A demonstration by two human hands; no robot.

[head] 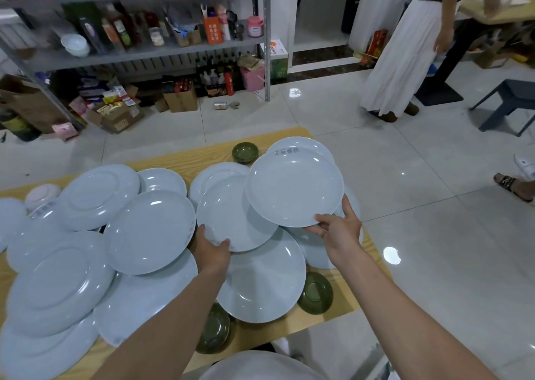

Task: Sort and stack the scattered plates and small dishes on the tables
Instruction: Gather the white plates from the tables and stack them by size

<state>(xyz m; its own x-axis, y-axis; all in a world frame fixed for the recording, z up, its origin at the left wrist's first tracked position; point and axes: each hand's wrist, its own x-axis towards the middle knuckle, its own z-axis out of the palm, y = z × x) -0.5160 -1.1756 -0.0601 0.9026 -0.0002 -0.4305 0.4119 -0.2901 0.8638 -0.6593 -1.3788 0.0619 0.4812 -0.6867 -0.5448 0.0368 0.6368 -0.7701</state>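
Many pale blue plates lie scattered and overlapping on a wooden table point(292, 326). My right hand point(338, 229) grips the near rim of one plate point(293, 190), held tilted above the others. My left hand point(212, 251) grips the near edge of a second plate point(228, 214) that sits partly under the first. A larger plate point(260, 284) lies below both. Small dark green dishes rest at the far edge point(245, 151), the right front point(315, 293) and the near front point(214, 332). Some plates at left lie upside down point(98, 196).
A white bowl point(43, 196) sits at the table's far left. Cluttered metal shelves point(144, 47) and cardboard boxes stand beyond the table. A person in a white skirt point(405, 55) stands at the back right near a grey stool point(509, 105). Tiled floor surrounds the table.
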